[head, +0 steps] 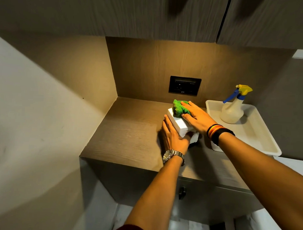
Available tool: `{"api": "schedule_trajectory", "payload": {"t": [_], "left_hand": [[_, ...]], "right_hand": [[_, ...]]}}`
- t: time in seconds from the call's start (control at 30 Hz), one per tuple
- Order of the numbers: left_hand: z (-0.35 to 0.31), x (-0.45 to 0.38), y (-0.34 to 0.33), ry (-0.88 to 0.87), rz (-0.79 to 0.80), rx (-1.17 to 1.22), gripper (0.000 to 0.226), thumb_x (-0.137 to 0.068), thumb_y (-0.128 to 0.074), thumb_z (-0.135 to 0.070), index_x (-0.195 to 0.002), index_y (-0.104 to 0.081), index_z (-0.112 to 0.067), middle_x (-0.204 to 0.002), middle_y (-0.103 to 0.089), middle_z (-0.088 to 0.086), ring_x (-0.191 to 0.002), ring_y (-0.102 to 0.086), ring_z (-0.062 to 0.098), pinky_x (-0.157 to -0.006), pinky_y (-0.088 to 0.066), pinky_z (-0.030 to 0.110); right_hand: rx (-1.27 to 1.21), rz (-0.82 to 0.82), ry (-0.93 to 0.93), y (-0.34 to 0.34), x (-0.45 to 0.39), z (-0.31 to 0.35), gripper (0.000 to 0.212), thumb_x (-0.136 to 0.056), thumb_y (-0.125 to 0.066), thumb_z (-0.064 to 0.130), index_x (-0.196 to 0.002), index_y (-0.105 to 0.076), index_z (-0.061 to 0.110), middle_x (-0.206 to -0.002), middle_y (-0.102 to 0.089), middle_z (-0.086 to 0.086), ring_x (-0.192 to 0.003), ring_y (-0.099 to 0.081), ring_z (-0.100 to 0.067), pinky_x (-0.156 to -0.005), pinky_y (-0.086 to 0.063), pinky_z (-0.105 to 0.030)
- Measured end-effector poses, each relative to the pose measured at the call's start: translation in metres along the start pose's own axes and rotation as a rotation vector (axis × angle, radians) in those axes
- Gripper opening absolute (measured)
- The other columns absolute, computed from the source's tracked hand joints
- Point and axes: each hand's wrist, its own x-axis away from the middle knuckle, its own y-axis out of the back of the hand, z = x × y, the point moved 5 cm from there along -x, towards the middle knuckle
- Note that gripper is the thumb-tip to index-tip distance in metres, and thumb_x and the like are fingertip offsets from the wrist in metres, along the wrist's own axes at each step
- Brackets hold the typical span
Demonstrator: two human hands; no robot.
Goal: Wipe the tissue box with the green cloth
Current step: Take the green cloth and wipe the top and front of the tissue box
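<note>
A white tissue box (178, 123) stands on the wooden counter (129, 131), slightly tilted. My left hand (172, 136) grips its near left side, with a metal watch on the wrist. A crumpled green cloth (179, 108) lies on the box's far top. My right hand (195, 116) presses flat on the cloth, fingers spread over it, with dark and striped bands on the wrist. The box's right side is hidden under my right hand.
A white tray (260, 136) sits at the right of the counter with a spray bottle (232, 112) standing in it. A black wall socket (184, 85) is on the back panel. Cabinets hang overhead; a drawer knob (182, 192) is below the counter edge.
</note>
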Motion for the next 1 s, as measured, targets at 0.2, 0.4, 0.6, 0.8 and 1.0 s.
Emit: {"api": "schedule_trajectory", "payload": {"t": [0.2,0.4,0.6,0.8,1.0], "left_hand": [[0.007,0.017,-0.004,0.003,-0.023,0.059,0.099,-0.092,-0.064,-0.032,-0.157,0.010,-0.025,-0.161,-0.027,0.014,-0.139,-0.042,0.036,-0.101,-0.050,0.054],[0.010,0.026,-0.005,0.002,-0.107,0.054,0.101,-0.088,-0.064,-0.012,-0.158,0.008,-0.027,-0.162,-0.028,0.009,-0.144,-0.034,0.032,-0.111,-0.042,0.050],[0.009,0.025,-0.016,0.024,-0.083,0.088,0.092,-0.097,-0.059,-0.030,-0.157,0.010,-0.026,-0.167,-0.012,0.005,-0.151,-0.022,0.029,-0.112,-0.041,0.052],[0.014,0.025,-0.017,0.019,-0.119,0.086,0.092,-0.093,-0.061,-0.015,-0.157,0.003,-0.030,-0.166,-0.017,0.007,-0.149,-0.029,0.030,-0.111,-0.042,0.051],[0.015,0.017,-0.021,0.019,-0.047,0.151,0.091,-0.095,-0.060,-0.033,-0.158,0.006,-0.030,-0.163,-0.024,0.011,-0.142,-0.039,0.034,-0.104,-0.048,0.054]], "right_hand": [[0.031,0.016,0.020,0.000,0.006,0.004,0.057,-0.101,-0.042,0.036,-0.154,-0.023,0.024,-0.163,-0.021,-0.001,-0.152,-0.012,-0.020,-0.124,-0.012,-0.041],[0.085,0.045,0.063,-0.002,0.027,-0.002,0.058,-0.101,-0.037,0.040,-0.155,-0.019,0.026,-0.164,-0.019,-0.001,-0.152,-0.012,-0.021,-0.124,-0.010,-0.045],[0.130,0.058,0.017,-0.002,0.003,0.013,0.056,-0.102,-0.036,0.035,-0.154,-0.021,0.021,-0.164,-0.020,-0.004,-0.152,-0.014,-0.024,-0.124,-0.012,-0.043],[0.173,0.072,0.094,-0.005,0.024,0.016,0.055,-0.102,-0.037,0.038,-0.154,-0.022,0.026,-0.163,-0.023,-0.001,-0.151,-0.014,-0.020,-0.122,-0.002,-0.038],[0.126,0.074,-0.007,0.015,0.029,-0.019,0.057,-0.102,-0.035,0.041,-0.154,-0.017,0.032,-0.163,-0.023,-0.007,-0.150,-0.021,-0.027,-0.123,-0.017,-0.044]]}}
